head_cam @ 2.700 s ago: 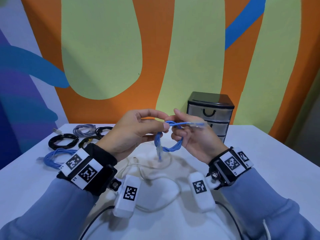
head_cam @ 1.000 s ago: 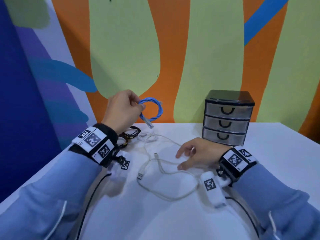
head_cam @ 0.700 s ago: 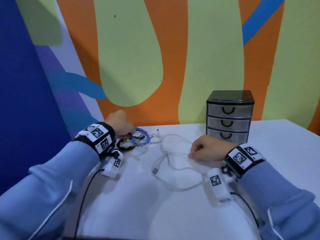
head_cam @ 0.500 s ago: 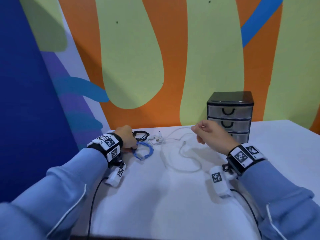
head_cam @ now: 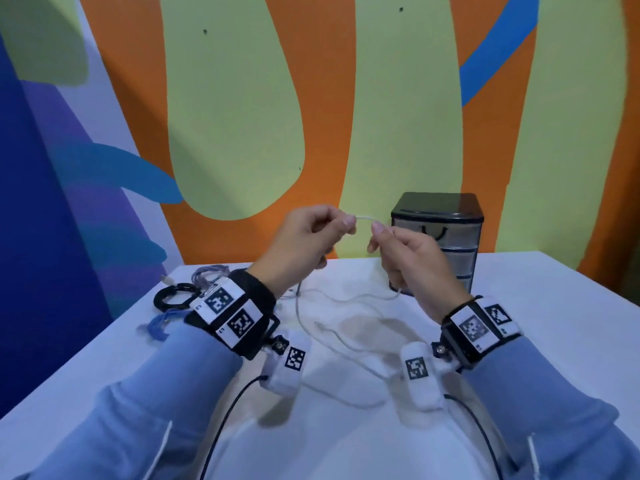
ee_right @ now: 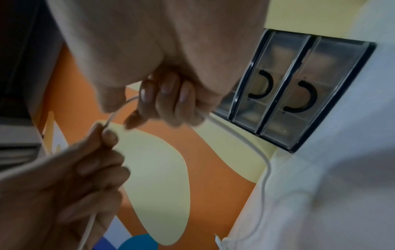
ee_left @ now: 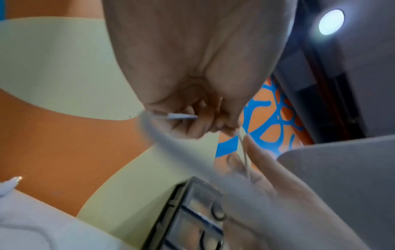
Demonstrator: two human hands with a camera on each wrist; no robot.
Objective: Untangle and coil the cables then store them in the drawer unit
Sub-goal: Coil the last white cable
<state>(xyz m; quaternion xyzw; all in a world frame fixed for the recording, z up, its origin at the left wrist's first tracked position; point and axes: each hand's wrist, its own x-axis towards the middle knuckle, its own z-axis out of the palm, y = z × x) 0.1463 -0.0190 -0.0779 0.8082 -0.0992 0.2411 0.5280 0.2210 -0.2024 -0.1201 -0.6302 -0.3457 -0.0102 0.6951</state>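
Observation:
A thin white cable is stretched between both raised hands above the white table. My left hand pinches it between thumb and forefinger, and a plug end shows among its curled fingers. My right hand pinches the cable a short way to the right, and the slack trails from it. The rest of the cable hangs down and loops loosely over the tabletop. The small drawer unit, black top with translucent drawers, stands shut behind my right hand.
At the table's far left lie coiled cables: a black coil, a grey one and a blue one partly hidden by my left wrist. A painted wall stands close behind the table.
My left hand set the coiled blue cable down at the left and came up to the white cable. My right hand lifted that cable off the table; both hands now hold it.

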